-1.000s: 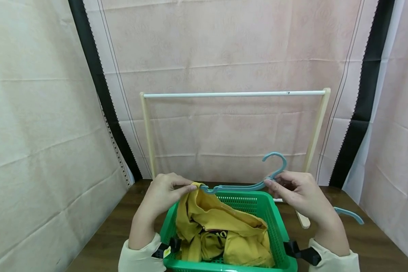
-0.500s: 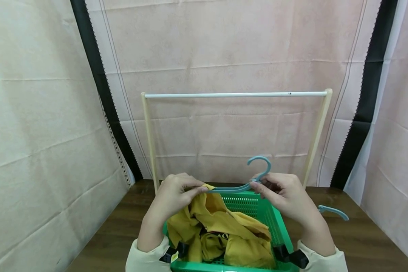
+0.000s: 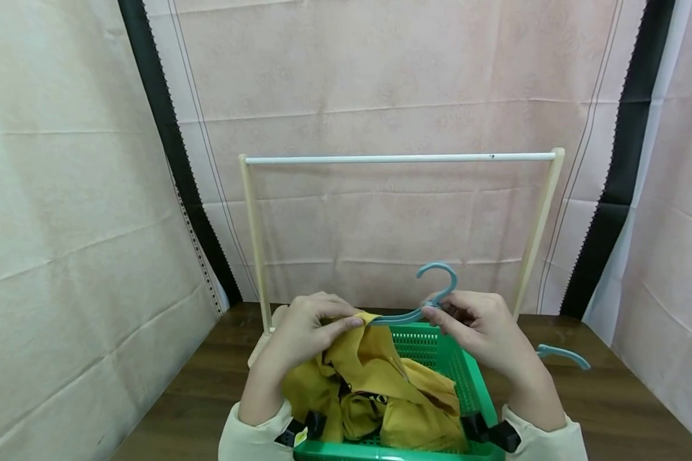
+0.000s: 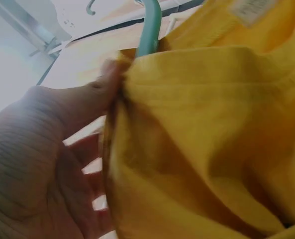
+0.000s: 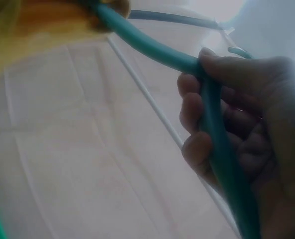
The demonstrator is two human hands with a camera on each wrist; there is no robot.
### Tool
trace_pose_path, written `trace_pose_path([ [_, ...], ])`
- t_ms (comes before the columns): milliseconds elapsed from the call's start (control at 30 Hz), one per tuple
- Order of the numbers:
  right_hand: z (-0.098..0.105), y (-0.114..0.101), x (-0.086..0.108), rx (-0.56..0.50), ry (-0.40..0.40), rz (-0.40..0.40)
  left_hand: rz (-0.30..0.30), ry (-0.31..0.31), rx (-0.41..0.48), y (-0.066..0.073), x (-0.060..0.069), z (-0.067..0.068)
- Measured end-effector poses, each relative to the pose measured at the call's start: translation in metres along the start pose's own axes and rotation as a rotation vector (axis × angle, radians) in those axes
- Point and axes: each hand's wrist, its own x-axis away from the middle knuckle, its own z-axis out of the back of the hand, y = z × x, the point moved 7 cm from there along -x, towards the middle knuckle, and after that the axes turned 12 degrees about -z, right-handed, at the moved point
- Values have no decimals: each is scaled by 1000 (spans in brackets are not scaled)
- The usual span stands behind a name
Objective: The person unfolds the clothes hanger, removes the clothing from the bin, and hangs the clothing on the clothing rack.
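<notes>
My left hand (image 3: 317, 326) pinches the upper edge of a yellow garment (image 3: 421, 416) between thumb and fingers. One arm of a blue hanger (image 3: 400, 318) runs into the cloth there; the left wrist view shows the hanger (image 4: 149, 30) passing behind the fabric (image 4: 197, 119). My right hand (image 3: 484, 326) grips the hanger near the base of its upright hook, and in the right wrist view its fingers curl round the hanger (image 5: 219, 134). Below, most of the garment lies bunched in a green basket (image 3: 481, 384).
Behind the basket stands a rack with a white bar (image 3: 398, 159) and cream posts. Part of another blue hanger (image 3: 565, 353) shows on the brown table (image 3: 611, 397), right of my right forearm. Pale fabric walls (image 3: 392, 77) surround the table.
My right hand and the hanger have moved left, and my left hand has shifted right with the cloth. The hanger's left end, visible a second ago, is now covered by the garment.
</notes>
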Motion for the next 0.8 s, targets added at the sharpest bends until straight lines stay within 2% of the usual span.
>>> trace_pose_path([
  [100, 2, 2, 1, 16, 15, 0, 33, -69, 31, -1, 2, -6],
  [167, 3, 3, 2, 19, 21, 6, 46, -88, 55, -1, 3, -8],
  [333, 4, 2, 2, 24, 35, 54, 28, -122, 55, 1, 2, -10],
  [500, 6, -3, 1, 35, 56, 77, -7, -108, 11, 3, -2, -9],
  [800, 7, -7, 1, 25, 58, 61, -56, -51, -25, 10, -4, -9],
])
